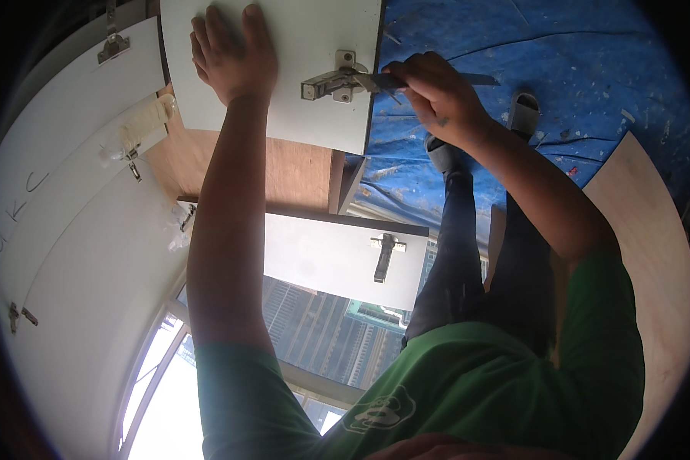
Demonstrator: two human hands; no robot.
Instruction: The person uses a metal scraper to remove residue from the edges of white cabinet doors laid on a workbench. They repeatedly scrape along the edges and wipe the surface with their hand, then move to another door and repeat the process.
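A white cabinet door panel (314, 31) lies across the top of the view. My left hand (234, 57) rests on its face, fingers spread and holding nothing. At the panel's right edge, my right hand (441, 96) is closed around a flat dark blade-like tool (479, 79). One end of the tool sticks out to the right, past my knuckles. Its other end reaches the panel edge beside a metal cabinet hinge (343, 78), where it seems to overlap the hinge's right side. Whether they touch I cannot tell.
Below lies another white panel (330, 245) with a hinge (386, 257). Larger white panels (77, 253) with hinges stand at left, beside a roll of pale material (149, 119). Blue sheeting (583, 69) covers the floor under my feet. A curved pale board (648, 230) is at right.
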